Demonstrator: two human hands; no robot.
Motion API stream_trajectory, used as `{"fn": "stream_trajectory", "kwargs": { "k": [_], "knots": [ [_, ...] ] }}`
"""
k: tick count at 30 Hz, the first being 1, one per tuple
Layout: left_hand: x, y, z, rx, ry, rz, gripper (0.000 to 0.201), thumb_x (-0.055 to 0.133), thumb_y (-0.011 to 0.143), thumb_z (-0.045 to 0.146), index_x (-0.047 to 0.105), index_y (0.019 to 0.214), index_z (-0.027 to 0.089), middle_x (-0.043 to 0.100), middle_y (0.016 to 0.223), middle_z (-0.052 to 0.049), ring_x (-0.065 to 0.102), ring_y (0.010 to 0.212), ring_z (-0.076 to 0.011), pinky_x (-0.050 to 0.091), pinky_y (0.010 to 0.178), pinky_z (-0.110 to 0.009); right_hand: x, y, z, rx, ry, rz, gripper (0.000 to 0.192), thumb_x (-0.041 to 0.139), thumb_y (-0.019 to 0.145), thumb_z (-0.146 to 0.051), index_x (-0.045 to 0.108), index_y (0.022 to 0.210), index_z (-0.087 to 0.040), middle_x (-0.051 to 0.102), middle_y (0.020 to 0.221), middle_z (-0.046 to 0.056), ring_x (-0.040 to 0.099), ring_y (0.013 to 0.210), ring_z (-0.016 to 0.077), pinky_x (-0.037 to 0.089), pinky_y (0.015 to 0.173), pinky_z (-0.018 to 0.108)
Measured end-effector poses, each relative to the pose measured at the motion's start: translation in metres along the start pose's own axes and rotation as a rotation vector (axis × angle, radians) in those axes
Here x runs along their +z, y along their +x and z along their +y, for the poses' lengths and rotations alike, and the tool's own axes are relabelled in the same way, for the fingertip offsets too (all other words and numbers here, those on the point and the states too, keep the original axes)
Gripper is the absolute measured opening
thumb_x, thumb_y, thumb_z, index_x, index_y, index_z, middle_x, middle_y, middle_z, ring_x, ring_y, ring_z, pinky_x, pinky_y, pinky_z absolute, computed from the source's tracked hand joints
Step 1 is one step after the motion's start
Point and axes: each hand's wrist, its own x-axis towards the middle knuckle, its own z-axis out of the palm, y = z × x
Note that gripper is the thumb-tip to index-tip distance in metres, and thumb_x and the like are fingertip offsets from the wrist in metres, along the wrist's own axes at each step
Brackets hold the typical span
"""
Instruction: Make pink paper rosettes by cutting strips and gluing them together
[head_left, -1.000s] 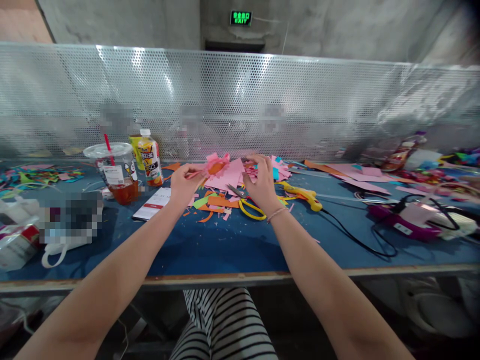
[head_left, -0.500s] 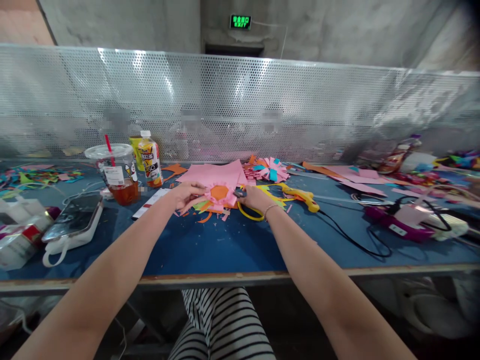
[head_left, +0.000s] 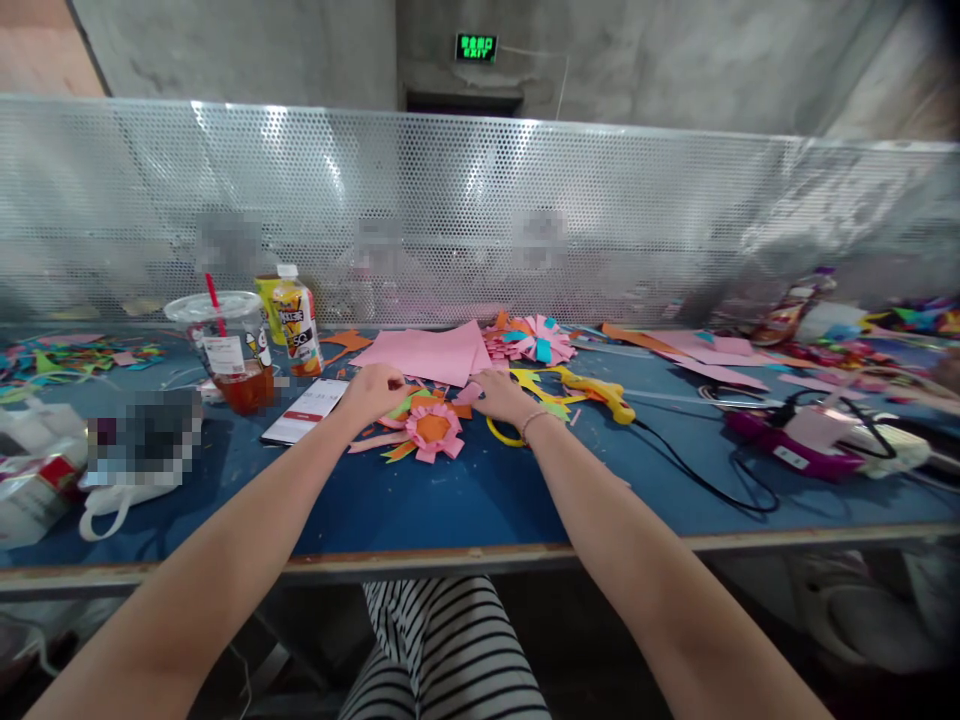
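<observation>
Blue felt covers the counter [head_left: 465,500], with a perforated metal screen [head_left: 480,210] standing along its far edge. Nearest the front edge of all the craft litter lies the flower [head_left: 433,429], pink-fringed with an orange middle; half a second ago both hands held it just above the scraps, and a second ago it was raised in the left hand, but now it rests free on the felt, with neither hand touching it. The left hand [head_left: 373,388] has drawn back to just beyond the flower's left side, its grip loosely curled and closed on nothing that shows. The right hand [head_left: 501,396] lies flat beside it, fingers spread over pink scraps and the yellow scissors [head_left: 504,432], which it partly hides. Farther off, pink paper [head_left: 431,352] lies mid-counter, a glue gun [head_left: 596,390] to its right, a second flower [head_left: 536,340] behind. A cup [head_left: 229,348] and a bottle [head_left: 298,320] stand toward the far left.
</observation>
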Motion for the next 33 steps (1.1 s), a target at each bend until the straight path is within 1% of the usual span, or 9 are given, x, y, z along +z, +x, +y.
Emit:
{"fn": "stream_trajectory", "kwargs": {
  "k": [3,7,14,16,20,24,26,30,33],
  "knots": [
    [0.005,0.001,-0.004,0.032,-0.016,0.014,0.019,0.054,0.071,0.032,0.065,0.061,0.019,0.064,0.068,-0.004,0.054,0.064,-0.0150,0.040,0.062,-0.027,0.007,0.005,-0.002,-0.031,0.039,-0.060,0.030,0.047,0.080,-0.030,0.065,0.098,-0.015,0.065,0.101,0.012,0.059,0.095,0.0217,0.042,0.080,0.027],
    [0.006,0.003,-0.004,0.044,-0.006,0.013,0.020,0.054,0.071,0.033,0.064,0.061,0.019,0.062,0.065,-0.003,0.053,0.062,-0.0146,0.039,0.060,-0.027,0.008,0.006,-0.003,-0.015,0.069,-0.039,0.030,0.047,0.078,-0.022,0.065,0.101,-0.016,0.067,0.101,0.010,0.060,0.094,0.0189,0.041,0.080,0.023],
    [0.009,0.004,-0.021,-0.052,-0.043,0.125,0.010,0.053,0.071,0.023,0.061,0.068,0.020,0.063,0.070,-0.004,0.056,0.067,-0.0176,0.043,0.066,-0.030,-0.005,0.003,-0.001,-0.023,0.315,0.210,0.025,0.045,0.079,-0.020,0.067,0.091,-0.014,0.069,0.090,0.007,0.061,0.082,0.0156,0.043,0.074,0.022],
    [0.013,0.007,-0.030,-0.089,-0.082,0.236,0.013,0.051,0.069,0.014,0.061,0.075,0.019,0.063,0.079,-0.006,0.058,0.073,-0.0188,0.044,0.070,-0.031,-0.007,0.003,0.001,-0.013,0.399,0.268,0.024,0.047,0.078,-0.019,0.066,0.091,-0.013,0.068,0.091,0.007,0.061,0.081,0.0153,0.044,0.073,0.022],
    [0.010,0.014,-0.037,-0.195,-0.334,0.598,0.024,0.039,0.075,0.008,0.054,0.092,0.017,0.058,0.098,-0.009,0.059,0.075,-0.0156,0.046,0.073,-0.032,-0.005,0.006,0.004,0.021,0.451,0.418,0.030,0.048,0.075,-0.015,0.062,0.101,-0.012,0.066,0.102,0.009,0.060,0.090,0.0172,0.045,0.080,0.026],
    [-0.003,0.020,-0.035,-0.316,-0.483,0.712,0.027,0.032,0.079,0.008,0.051,0.096,0.016,0.059,0.097,-0.007,0.060,0.075,-0.0125,0.047,0.072,-0.028,-0.001,0.009,0.005,-0.002,0.447,0.431,0.027,0.051,0.072,-0.012,0.063,0.096,-0.015,0.066,0.098,0.008,0.060,0.090,0.0177,0.045,0.083,0.030],
    [-0.006,0.019,-0.036,-0.339,-0.402,0.615,0.028,0.033,0.076,0.006,0.054,0.094,0.016,0.061,0.095,-0.007,0.061,0.078,-0.0133,0.047,0.076,-0.028,0.000,0.010,0.004,-0.028,0.430,0.429,0.026,0.052,0.071,-0.011,0.064,0.093,-0.014,0.067,0.096,0.008,0.060,0.090,0.0184,0.045,0.083,0.031],
    [0.001,0.009,-0.042,-0.163,-0.003,0.164,0.024,0.045,0.072,0.009,0.063,0.088,0.016,0.065,0.096,-0.009,0.059,0.095,-0.0196,0.043,0.088,-0.032,0.000,0.009,0.004,-0.043,0.403,0.404,0.028,0.052,0.070,-0.009,0.065,0.094,-0.013,0.065,0.093,0.010,0.059,0.088,0.0186,0.046,0.083,0.032],
    [0.007,0.000,-0.042,-0.062,0.191,-0.113,0.022,0.051,0.073,0.016,0.066,0.089,0.017,0.066,0.098,-0.010,0.059,0.095,-0.0216,0.043,0.084,-0.030,0.000,0.010,0.006,-0.024,0.394,0.389,0.036,0.051,0.068,-0.005,0.064,0.101,-0.012,0.063,0.096,0.011,0.058,0.088,0.0181,0.045,0.084,0.033]
  ]
}}
